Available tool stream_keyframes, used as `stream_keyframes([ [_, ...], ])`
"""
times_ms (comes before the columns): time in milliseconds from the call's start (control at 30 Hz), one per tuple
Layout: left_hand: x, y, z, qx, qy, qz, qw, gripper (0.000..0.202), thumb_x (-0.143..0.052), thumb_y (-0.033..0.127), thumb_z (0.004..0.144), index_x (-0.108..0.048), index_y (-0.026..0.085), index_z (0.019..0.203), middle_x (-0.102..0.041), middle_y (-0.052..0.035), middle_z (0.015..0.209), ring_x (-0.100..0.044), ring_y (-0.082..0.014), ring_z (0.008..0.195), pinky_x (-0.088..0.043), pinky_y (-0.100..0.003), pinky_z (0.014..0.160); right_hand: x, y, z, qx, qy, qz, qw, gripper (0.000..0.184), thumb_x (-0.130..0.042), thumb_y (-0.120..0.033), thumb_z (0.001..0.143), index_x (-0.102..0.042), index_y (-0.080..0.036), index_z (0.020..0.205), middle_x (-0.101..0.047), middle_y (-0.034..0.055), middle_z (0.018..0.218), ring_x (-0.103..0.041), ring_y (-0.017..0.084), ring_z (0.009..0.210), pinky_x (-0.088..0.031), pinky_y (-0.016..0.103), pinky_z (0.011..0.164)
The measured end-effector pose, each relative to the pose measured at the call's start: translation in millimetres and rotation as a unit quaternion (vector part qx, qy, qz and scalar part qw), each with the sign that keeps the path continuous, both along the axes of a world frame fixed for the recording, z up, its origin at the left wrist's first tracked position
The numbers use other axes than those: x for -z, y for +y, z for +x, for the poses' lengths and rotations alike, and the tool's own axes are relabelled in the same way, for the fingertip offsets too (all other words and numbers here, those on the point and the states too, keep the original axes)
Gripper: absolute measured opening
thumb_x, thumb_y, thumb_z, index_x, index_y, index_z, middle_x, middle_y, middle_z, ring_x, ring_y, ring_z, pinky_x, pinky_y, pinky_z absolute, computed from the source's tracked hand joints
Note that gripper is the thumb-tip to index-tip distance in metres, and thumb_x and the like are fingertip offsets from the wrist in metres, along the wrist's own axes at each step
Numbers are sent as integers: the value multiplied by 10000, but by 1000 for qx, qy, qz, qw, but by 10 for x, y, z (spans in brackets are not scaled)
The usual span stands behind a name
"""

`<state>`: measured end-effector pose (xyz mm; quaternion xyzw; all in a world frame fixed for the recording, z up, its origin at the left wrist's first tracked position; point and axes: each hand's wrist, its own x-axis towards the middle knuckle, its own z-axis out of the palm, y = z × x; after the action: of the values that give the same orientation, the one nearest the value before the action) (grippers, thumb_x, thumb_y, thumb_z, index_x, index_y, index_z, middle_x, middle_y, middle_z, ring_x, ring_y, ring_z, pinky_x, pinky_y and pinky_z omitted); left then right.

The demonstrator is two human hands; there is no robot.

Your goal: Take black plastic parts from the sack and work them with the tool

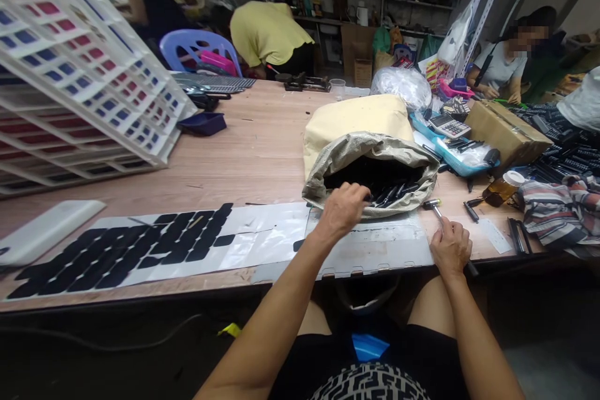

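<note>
The wooden table (262, 156) is long and crowded. On the person's left a tall stack of white racks (70, 75) leans over the table. It looks tilted, so I think a bump to the table could make it slide.

In front lies a white sheet (262, 231) with flat black shapes (140, 250) set on it in neat rows. An arm that drags across it could push the rows out of line.

Next is the big bag (370, 150). It lies on its side near the table's front edge, with its mouth facing the person. It is full of black pieces (389, 190). The left hand (344, 207) is at the mouth, with its fingers curled down onto those pieces. I cannot tell if it holds one. A hard pull could drag the bag forward, and pieces could spill onto the person's lap or the floor.

The right hand (450, 250) is closed around the handle of a small hammer (434, 204). Its metal head rests on the table just beside the bag. The eyes are on the bag, so the hammer could swing wide.

A small jar (501, 189) of yellow liquid stands near the hammer, to its right. A knock could tip it over.
</note>
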<state>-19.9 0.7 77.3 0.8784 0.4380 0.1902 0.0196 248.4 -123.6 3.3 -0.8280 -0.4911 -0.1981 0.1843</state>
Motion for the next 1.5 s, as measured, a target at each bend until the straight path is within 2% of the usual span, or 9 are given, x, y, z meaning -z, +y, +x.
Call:
stream_keyframes([
  [100,182,-312,118,83,6,-27,996,104,-606,224,928,-664,191,1007,-646,-65,938,-532,-224,900,-421,-340,775,-1,3,6,0,2,-4,1000,371,-524,-228,893,-640,-218,1245,-588,98,1083,-463,234,978,-296,333,758],
  [200,454,-452,203,98,-4,-66,993,112,-627,206,910,-682,196,1007,-632,-61,945,-542,-226,917,-430,-345,787,-4,4,1,6,6,-1,1000,366,-518,-238,900,-643,-227,1244,-585,94,1081,-462,232,970,-297,330,760],
  [333,714,-427,110,85,-119,-104,984,309,-691,268,870,-653,212,1172,-618,-55,1010,-549,-224,962,-456,-357,856,-21,4,-30,23,7,-5,1000,377,-504,-257,916,-625,-222,1272,-585,104,1103,-481,238,972,-310,342,767],
  [467,821,-348,-45,55,-219,-148,963,312,-765,319,799,-692,211,1082,-629,-37,934,-549,-225,948,-459,-364,864,-114,-15,-16,45,14,-40,998,387,-523,-300,926,-607,-196,1289,-580,120,1145,-504,252,1007,-346,347,774],
  [667,823,-307,-5,22,-234,-190,953,233,-773,393,781,-740,210,921,-628,-27,842,-541,-212,891,-449,-345,820,-402,-160,133,60,66,-177,980,280,-509,-290,950,-646,-164,1159,-594,137,1106,-551,259,1013,-395,343,766],
  [800,784,-322,39,-7,-228,-201,953,218,-731,419,817,-741,218,901,-619,-22,827,-537,-210,882,-441,-337,806,-454,-398,76,38,126,-100,986,291,-450,-284,952,-624,-148,1142,-595,147,1100,-587,246,946,-437,344,746],
  [933,748,-337,13,10,-218,-200,955,172,-753,339,781,-709,220,897,-641,-15,877,-531,-220,924,-434,-343,838,-431,-640,-222,-117,244,3,963,329,-413,-356,966,-630,-161,1118,-661,118,1003,-621,228,922,-498,341,793],
  [1233,757,-318,12,11,-246,-226,943,169,-790,263,725,-712,224,870,-684,-2,888,-541,-219,944,-436,-345,861,-488,-666,-938,-325,316,9,891,400,-416,-282,1000,-594,-202,1350,-675,103,1213,-637,200,1123,-530,357,987],
  [1500,689,-336,12,0,-256,-229,939,132,-795,232,714,-717,222,820,-678,2,843,-539,-208,903,-436,-335,833,-337,-670,-1001,-332,263,-17,906,418,-386,-229,1004,-599,-228,1364,-675,82,1018,-671,173,921,-562,294,874],
])
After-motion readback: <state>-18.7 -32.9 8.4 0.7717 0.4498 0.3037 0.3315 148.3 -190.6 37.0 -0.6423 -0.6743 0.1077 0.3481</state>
